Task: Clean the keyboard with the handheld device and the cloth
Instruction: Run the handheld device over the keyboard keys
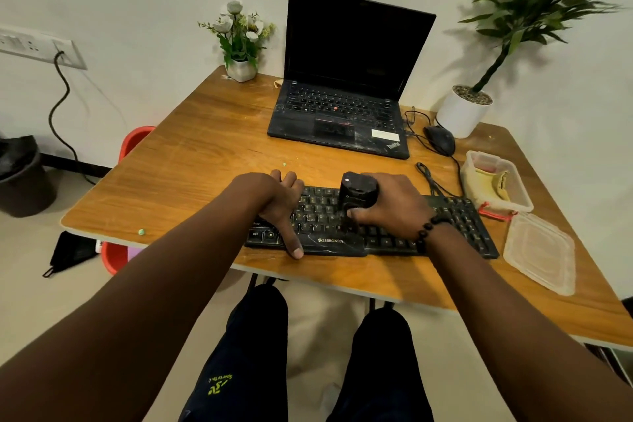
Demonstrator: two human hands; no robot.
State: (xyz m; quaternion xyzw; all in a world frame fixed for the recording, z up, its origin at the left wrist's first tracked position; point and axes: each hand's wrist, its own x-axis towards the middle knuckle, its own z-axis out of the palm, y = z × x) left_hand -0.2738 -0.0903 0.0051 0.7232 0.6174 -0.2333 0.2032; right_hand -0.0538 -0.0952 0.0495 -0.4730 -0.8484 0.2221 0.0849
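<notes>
A black keyboard [455,226] lies along the near edge of the wooden table [212,134]. My left hand [277,202] grips its left end, fingers over the far edge and thumb down on the front edge. My right hand [394,205] holds a black cylindrical handheld device [356,192] upright, its lower end pressed on the keys near the middle of the keyboard. A yellowish cloth [496,185] lies folded in an open plastic container [524,205] to the right of the keyboard.
An open black laptop [342,106] stands behind the keyboard, with a wired mouse [440,140] to its right. The container's lid [541,253] lies at the right front. A flower pot [241,70] and a potted plant [462,113] stand at the back.
</notes>
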